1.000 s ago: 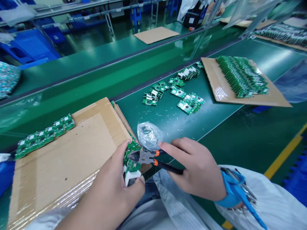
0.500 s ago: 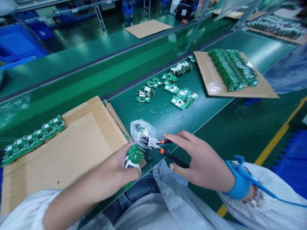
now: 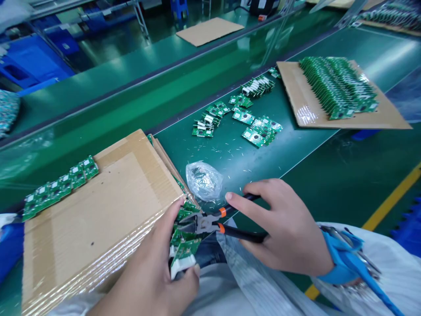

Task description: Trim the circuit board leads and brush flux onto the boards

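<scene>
Green boards (image 3: 187, 251) (white-edged) between left thumb (image 3: 188, 283) and finger (image 3: 168, 221)

The hands (image 3: 287, 229) hold green circuit boards (image 3: 186, 249) and orange-banded pliers (image 3: 205, 223).

Behind the pliers (image 3: 205, 223) lies the plastic bag (image 3: 204, 181), then loose circuit boards (image 3: 263, 128) — left, a board row (image 3: 59, 188) on the cardboard stack (image 3: 105, 210).
</scene>
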Demonstrator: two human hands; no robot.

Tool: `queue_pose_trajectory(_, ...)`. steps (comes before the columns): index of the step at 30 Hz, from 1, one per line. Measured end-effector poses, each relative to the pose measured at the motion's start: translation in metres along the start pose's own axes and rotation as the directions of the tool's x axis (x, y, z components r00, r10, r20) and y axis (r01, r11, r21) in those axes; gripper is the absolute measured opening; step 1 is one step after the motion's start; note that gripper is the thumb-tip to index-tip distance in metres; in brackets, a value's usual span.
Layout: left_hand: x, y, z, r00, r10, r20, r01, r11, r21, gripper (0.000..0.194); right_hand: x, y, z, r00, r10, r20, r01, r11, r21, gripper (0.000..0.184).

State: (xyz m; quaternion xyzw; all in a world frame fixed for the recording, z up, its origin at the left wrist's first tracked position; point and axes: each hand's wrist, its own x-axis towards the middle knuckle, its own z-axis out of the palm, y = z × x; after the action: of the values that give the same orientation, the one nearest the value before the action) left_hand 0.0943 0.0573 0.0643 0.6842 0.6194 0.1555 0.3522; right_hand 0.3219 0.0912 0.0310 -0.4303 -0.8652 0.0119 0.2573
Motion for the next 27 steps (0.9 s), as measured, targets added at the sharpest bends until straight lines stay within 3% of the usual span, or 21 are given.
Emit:
queue_pose_trajectory(16, -0.013, -0.01, 0.008, 0.997, -0.016, -0.074, 0.015, 1.0, -0.022, 0.075, 0.003, -0.002, -0.003, 0.997, -0.071, -0.017, 0.07, 0.996, -0.059, 0.04)
queue_pose_trajectory(27, -0.013, -0.026, 0.012, 0.997, 0.074, -0.006, -0.074, 0.994, -0.082, 0.083, 0.011, -0.009, -0.002, 0.992, -0.109, -0.068, 0.106, 0.994, -0.037, 0.033)
